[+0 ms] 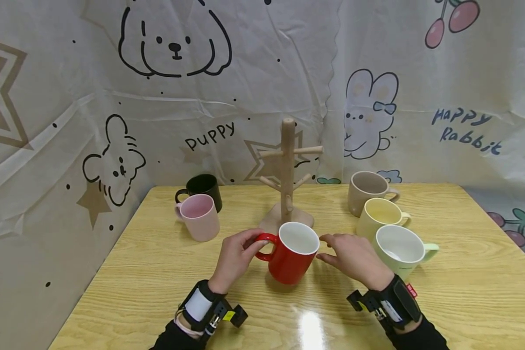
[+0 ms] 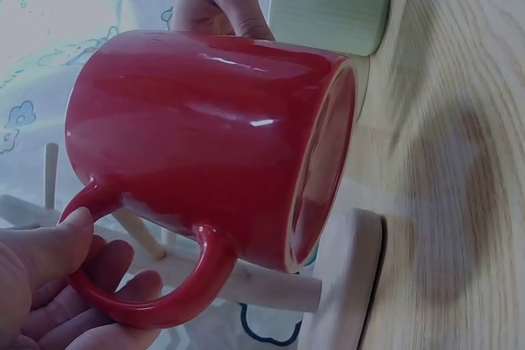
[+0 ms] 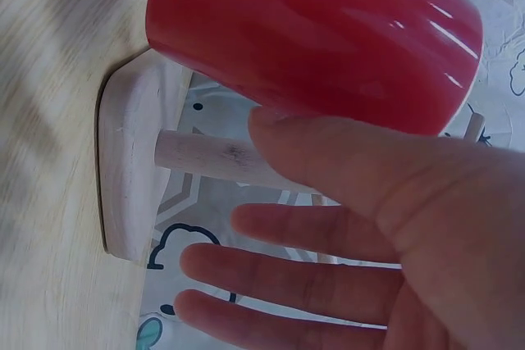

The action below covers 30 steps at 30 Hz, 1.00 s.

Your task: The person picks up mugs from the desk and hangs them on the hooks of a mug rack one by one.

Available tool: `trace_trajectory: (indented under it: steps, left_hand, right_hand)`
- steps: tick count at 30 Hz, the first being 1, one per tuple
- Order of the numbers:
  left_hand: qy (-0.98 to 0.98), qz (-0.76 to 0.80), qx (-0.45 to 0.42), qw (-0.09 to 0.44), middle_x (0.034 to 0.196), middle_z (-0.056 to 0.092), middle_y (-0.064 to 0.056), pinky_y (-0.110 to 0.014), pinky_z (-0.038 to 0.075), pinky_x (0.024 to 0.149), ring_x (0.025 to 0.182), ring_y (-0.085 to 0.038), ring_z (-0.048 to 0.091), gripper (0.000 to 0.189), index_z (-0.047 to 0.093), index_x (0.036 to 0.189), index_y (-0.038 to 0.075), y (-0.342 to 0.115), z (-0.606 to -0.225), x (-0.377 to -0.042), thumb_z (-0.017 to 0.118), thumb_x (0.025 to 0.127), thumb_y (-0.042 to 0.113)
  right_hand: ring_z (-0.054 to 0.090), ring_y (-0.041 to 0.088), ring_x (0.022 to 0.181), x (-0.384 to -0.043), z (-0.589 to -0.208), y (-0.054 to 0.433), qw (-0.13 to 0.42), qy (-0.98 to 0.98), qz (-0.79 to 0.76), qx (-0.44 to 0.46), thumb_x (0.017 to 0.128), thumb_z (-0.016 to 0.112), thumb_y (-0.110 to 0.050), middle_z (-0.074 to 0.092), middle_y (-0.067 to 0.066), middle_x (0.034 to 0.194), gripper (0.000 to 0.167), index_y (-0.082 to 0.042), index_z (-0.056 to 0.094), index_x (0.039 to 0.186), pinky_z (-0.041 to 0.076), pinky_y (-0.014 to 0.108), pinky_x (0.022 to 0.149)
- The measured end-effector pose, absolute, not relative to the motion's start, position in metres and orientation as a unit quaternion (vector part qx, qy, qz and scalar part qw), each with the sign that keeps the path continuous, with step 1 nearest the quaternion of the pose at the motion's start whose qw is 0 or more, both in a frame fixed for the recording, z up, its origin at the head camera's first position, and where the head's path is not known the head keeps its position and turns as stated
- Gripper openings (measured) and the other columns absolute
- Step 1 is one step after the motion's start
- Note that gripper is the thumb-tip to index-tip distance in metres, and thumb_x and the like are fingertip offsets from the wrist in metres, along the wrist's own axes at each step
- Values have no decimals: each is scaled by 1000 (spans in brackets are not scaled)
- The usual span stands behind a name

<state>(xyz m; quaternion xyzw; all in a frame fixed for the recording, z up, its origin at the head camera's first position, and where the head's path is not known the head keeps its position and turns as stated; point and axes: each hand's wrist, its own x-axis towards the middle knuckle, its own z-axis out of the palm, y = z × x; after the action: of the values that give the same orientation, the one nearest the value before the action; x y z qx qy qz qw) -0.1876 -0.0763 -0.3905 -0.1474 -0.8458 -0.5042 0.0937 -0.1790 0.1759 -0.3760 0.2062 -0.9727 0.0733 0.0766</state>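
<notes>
My left hand holds a glossy red mug with a white inside, thumb and fingers round its handle. The mug is a little tilted, its mouth up, and its underside shows above the wooden table in the left wrist view. At the mug's other side is my right hand, fingers extended and apart, holding nothing. Its thumb overlaps the mug's wall in the right wrist view. Just behind the mug stands a wooden mug tree with bare pegs and a flat base.
A pink mug stands before a dark green mug at the back left. On the right a taupe mug, a yellow mug and a pale green mug form a row beside my right hand. A printed cloth hangs behind the table.
</notes>
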Motion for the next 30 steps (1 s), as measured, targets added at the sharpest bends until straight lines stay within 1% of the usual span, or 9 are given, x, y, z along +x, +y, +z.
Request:
trace_trajectory:
  steps: [4,9,11,15,17,20,24,27,30]
  left_hand:
    - [-846,-506,-140,92,95,71,-10,-29,54,75,83,-20,66,23,69,103,5,-76,-391,-187,68,80,9]
    - [-839,-520,-141,81,94,71,-9,-29,54,76,84,-19,66,21,70,101,7,-76,-392,-188,67,81,11]
    - [-835,-525,-144,74,94,71,-8,-29,54,76,84,-19,66,21,70,101,8,-76,-392,-188,66,81,11]
    - [-828,-539,-150,53,92,71,-10,-29,54,75,82,-19,68,20,70,102,7,-77,-393,-188,65,83,13]
    - [-822,-549,-149,33,90,71,-12,-27,54,73,80,-19,68,20,69,102,5,-77,-394,-188,64,85,14]
    - [-807,-573,-141,-10,90,70,-18,-26,54,71,78,-20,68,21,67,103,1,-78,-393,-188,60,88,13]
    - [-787,-602,-124,-60,94,66,-25,-30,55,72,76,-18,67,24,64,107,-4,-77,-392,-188,57,90,12]
    - [-779,-611,-119,-73,96,65,-27,-32,55,73,76,-16,67,26,63,108,-5,-78,-392,-188,56,91,12]
    - [-774,-618,-112,-80,98,65,-27,-30,55,73,77,-14,66,27,63,109,-4,-78,-392,-188,56,91,14]
  right_hand:
    - [66,20,72,-179,-376,176,86,-973,82,196,80,69,-34,71,6,87,36,-8,66,104,46,27,51]
    - [66,22,74,-179,-376,176,111,-975,104,163,81,69,-30,71,10,90,33,-6,67,103,49,30,53]
    - [66,23,75,-180,-375,177,114,-975,116,150,81,68,-29,70,11,91,32,-6,67,103,49,31,54]
    - [65,22,73,-180,-374,177,114,-976,132,133,82,68,-28,70,11,89,31,-5,66,103,48,29,54]
    - [65,22,72,-180,-374,176,114,-976,135,128,82,68,-28,70,10,87,30,-5,66,102,47,28,52]
    - [65,22,71,-180,-373,176,115,-976,137,125,81,69,-27,70,10,86,29,-5,67,100,46,27,52]
    - [65,23,72,-180,-373,176,117,-976,140,116,82,68,-26,70,11,87,28,-5,67,100,47,27,53]
    - [65,26,79,-180,-371,175,133,-972,167,95,84,67,-21,70,14,92,25,-3,66,102,52,34,61]
    - [63,31,92,-179,-368,174,147,-955,251,61,86,63,-17,67,18,103,30,-1,61,112,52,43,74]
